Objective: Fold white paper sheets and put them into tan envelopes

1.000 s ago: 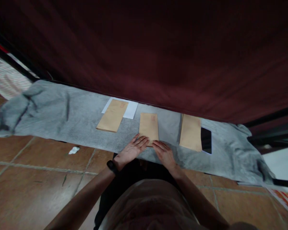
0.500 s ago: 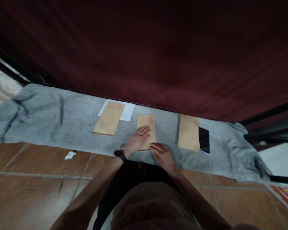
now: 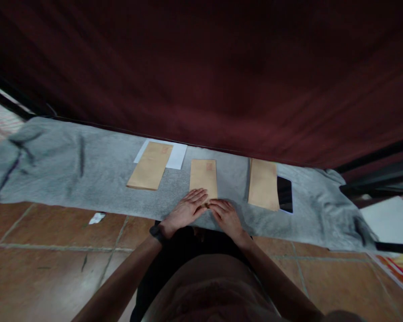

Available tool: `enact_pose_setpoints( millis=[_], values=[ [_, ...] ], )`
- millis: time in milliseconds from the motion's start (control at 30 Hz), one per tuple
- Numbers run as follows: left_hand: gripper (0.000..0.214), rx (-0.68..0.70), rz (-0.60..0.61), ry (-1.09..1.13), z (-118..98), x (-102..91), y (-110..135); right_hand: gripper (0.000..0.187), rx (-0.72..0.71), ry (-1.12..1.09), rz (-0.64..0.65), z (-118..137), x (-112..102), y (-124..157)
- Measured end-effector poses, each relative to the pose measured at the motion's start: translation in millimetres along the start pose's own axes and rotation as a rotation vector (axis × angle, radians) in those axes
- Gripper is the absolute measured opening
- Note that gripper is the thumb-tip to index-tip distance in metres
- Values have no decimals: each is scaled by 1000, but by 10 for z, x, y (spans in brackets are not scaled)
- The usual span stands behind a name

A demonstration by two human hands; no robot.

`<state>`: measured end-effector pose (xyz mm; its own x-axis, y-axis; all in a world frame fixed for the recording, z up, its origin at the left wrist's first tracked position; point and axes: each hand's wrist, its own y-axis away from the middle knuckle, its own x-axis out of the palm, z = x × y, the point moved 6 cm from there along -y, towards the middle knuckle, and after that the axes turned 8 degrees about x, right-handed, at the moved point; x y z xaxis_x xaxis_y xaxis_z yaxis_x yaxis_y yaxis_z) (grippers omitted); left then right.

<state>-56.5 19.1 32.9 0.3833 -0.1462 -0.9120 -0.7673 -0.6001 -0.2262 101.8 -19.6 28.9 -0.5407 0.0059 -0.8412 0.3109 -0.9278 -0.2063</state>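
Observation:
Three brown envelopes lie in a row on a grey cloth (image 3: 87,174) spread over the floor. My left hand (image 3: 185,209) and my right hand (image 3: 224,213) rest flat, fingers stretched out, on the near end of the middle envelope (image 3: 203,175). The fingertips of both hands almost meet there. The left envelope (image 3: 150,165) lies partly on a white sheet of paper (image 3: 178,154). The right envelope (image 3: 263,184) sits beside a black phone (image 3: 285,194). A dark band circles my left wrist.
A dark red curtain (image 3: 221,76) hangs just behind the cloth. Brown floor tiles (image 3: 47,250) lie in front, with a small white scrap (image 3: 96,218) on them. White board and a colourful print (image 3: 394,264) lie at the right. The cloth is bunched at both ends.
My left hand slid back from the middle of the envelope to its near end, beside my right hand. The camera shifted slightly.

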Motion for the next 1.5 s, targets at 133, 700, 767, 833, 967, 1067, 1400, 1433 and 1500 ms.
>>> enact_pose_setpoints(
  millis=[133,700,767,833,967,1067,1400,1433,1500],
  values=[
    [47,6,-52,-1,-61,-28,81,27,8,19,6,-13,15,-1],
    [26,-105,-234,191,-59,-103,207,26,37,7,-8,-10,31,-23],
    [24,-113,-241,197,-58,-111,201,26,43,14,-9,-9,32,-23],
    [22,-117,-245,209,-53,-115,200,25,47,20,-9,-13,32,-22],
    [14,-115,-256,269,-43,-120,197,24,36,2,-9,-15,18,-27],
    [12,-122,-255,296,-50,-123,188,20,44,-26,-14,8,3,-46],
    [18,-162,-208,155,-76,-79,195,13,157,3,-54,197,60,-138],
    [19,-158,-202,148,-76,-75,198,13,155,7,-56,214,68,-146],
    [21,-150,-196,132,-78,-70,202,14,154,28,-60,238,85,-159]
  ],
)
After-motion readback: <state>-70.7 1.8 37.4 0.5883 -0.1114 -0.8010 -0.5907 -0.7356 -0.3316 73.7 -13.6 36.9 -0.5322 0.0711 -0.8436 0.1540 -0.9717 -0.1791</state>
